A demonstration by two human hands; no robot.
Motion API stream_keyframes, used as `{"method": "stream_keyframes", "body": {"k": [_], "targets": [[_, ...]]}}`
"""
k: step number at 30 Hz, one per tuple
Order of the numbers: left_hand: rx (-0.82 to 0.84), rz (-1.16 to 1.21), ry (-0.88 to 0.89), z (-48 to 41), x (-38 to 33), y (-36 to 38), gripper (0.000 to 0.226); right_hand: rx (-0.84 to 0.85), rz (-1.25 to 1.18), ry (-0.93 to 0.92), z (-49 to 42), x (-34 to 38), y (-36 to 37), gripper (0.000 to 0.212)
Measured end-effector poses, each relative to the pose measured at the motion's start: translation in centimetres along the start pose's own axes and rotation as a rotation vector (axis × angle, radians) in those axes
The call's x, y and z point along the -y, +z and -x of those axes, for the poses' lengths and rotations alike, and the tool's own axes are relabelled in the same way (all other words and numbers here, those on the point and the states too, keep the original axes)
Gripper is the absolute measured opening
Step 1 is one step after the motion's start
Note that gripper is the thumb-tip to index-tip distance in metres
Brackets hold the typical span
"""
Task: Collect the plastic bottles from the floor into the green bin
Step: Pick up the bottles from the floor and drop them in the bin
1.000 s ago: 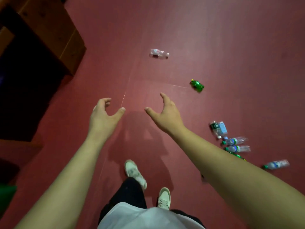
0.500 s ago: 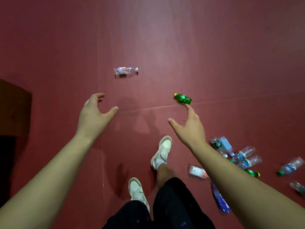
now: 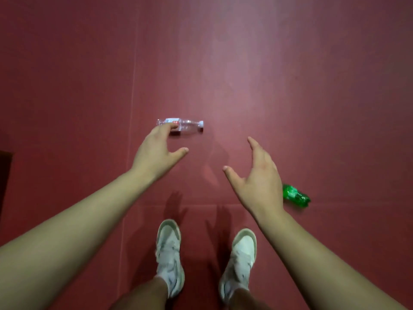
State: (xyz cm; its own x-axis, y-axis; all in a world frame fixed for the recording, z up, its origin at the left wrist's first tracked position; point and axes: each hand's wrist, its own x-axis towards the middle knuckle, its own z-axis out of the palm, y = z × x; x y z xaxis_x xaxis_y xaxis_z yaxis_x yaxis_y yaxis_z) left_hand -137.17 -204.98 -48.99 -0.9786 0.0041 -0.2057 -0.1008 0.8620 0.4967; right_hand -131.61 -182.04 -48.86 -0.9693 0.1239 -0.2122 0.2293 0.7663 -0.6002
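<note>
Down on the red floor (image 3: pixel 290 86) w/ us: the clear bottle (image 3: pixel 188 125) lies on its side, cap pointing right, just ahead of our left grip (image 3: pixel 156 148). That grip's released, thumb out wide, fingertips (image 3: pixel 172 126) overlapping the label end, can't tell if touching tbh. Our right grip (image 3: pixel 257 177) is spread loose too, grasping nothing. The green bottle (image 3: pixel 296 195) lies just right of it, partly hidden behind it. Our white sneakers (image 3: pixel 169 249) sit below.
</note>
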Motion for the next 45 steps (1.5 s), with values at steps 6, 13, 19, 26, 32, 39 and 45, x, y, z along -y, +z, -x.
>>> {"method": "stream_keyframes", "body": {"k": [6,13,19,26,32,39,45], "targets": [[0.077,-0.197,0.024,-13.5,13.5,11.3,0.069,0.010,0.013,-0.168,-11.0,-1.6,13.6,0.088],[0.215,-0.525,-0.073,-25.6,22.0,21.1,0.099,0.065,0.116,-0.327,-17.4,-7.1,21.4,0.090],[0.188,-0.596,-0.143,-25.9,22.2,24.7,0.063,0.106,0.124,-0.297,-18.2,-10.2,22.3,0.091],[0.220,-0.073,-0.149,-20.8,12.0,27.5,0.061,0.026,0.128,-0.126,-16.9,-12.9,19.3,0.094],[0.421,0.187,-0.053,-16.2,-0.6,31.1,0.057,-0.131,0.105,0.024,-14.1,-17.9,13.1,0.096],[0.517,0.225,-0.047,-9.7,-7.5,37.2,0.049,-0.078,0.292,0.228,-8.5,-28.9,10.1,0.105],[0.558,0.195,-0.089,-7.1,-7.8,42.6,0.055,0.235,0.520,0.383,-7.7,-37.5,13.7,0.115]]}}
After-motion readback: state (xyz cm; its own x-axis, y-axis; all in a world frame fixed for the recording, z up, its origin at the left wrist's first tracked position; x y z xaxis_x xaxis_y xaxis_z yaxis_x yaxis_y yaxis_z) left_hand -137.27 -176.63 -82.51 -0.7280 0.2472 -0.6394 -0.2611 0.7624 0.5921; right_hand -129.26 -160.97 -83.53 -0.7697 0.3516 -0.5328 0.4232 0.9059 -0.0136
